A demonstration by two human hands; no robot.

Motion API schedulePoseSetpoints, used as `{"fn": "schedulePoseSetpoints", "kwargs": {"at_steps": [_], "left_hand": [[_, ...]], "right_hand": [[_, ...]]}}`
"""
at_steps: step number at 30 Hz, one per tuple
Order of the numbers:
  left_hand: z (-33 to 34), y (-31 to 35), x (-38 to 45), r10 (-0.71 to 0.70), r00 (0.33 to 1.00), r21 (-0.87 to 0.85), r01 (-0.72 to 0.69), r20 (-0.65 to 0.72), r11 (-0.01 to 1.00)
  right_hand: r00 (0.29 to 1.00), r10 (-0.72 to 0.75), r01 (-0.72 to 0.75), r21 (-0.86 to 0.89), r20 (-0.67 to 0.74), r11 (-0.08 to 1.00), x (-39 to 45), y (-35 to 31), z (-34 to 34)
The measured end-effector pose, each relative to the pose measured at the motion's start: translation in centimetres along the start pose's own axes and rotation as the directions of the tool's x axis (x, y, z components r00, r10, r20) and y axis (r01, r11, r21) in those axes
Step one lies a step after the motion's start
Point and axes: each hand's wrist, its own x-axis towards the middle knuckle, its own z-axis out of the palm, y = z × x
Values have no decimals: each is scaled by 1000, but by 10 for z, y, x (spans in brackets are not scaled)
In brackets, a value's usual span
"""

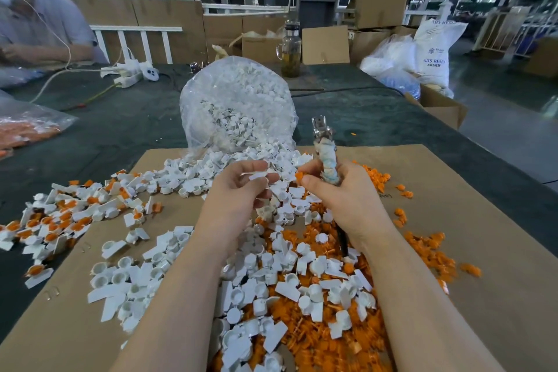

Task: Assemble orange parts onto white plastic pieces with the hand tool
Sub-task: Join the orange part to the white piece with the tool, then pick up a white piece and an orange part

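Your left hand (pixel 241 187) pinches 1 flat white piece (pixel 260 176). Your right hand (pixel 338 190) grips 1 cloth-wrapped metal tool (pixel 327 157), fingertips pinching 1 small orange part (pixel 299 176).

Left arm (pixel 181 290): bare from lower frame edge to wrist; no sleeve in view.
Right arm (pixel 413 290): bare likewise; no sleeve in view.
Left hand (pixel 238 193): bare, ungloved; no ring, no band at wrist.
Right hand (pixel 344 193): bare, ungloved; no ring, no band at wrist.
Nails: short and unpainted where seen, on right thumb (pixel 308 181) and left fingertips (pixel 265 164).
Wrists: no watch, strap or cord on either.
Markings: none seen on arms or hands.
Rest of body: out of frame; clothing cannot be told.
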Motion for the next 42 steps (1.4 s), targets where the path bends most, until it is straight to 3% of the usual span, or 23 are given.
{"fn": "schedulePoseSetpoints", "kwargs": {"at_steps": [3, 7, 10, 12, 15, 17, 20, 23, 25, 30, 42], "left_hand": [[-2, -2, 2, 20, 999, 3, -20, -38, 1000], [-4, -3, 3, 21, 994, 1, -21, -110, 1000], [-5, -4, 5, 5, 981, -7, -7, -194, 1000], [-6, -5, 6, -1, 971, -12, -2, -239, 1000], [-6, -4, 6, 18, 958, 31, -10, -286, 999], [-6, -4, 5, 33, 948, 44, -20, -315, 999], [-7, -2, 4, 42, 939, 55, -24, -341, 998], [-8, 0, 5, 34, 931, 22, -28, -363, 999], [-10, 1, 5, 25, 927, -2, -28, -374, 1000], [-10, 1, 5, 12, 926, -29, -25, -377, 999], [-7, -1, 4, 1, 938, -27, -12, -347, 1000]], "right_hand": [[999, -5, -7, -230, -51, 973, 1, 2, -4], [977, -12, -139, -675, -215, 725, 3, 9, -11], [888, -33, -356, -733, -458, 580, 3, 14, -23], [807, -55, -467, -693, -587, 549, 3, 15, -32], [776, -63, -492, -666, -627, 561, 4, 16, -37], [844, -37, -405, -682, -534, 608, 5, 17, -33], [983, 70, -166, -675, -167, 719, 5, 14, -23], [960, 147, 43, -645, 238, 763, 1, 5, -12], [907, 170, 126, -634, 385, 763, -3, 4, -4], [879, 208, 181, -704, 429, 687, -4, 3, 2], [922, 163, 166, -738, 351, 654, -2, 9, 6]]}}
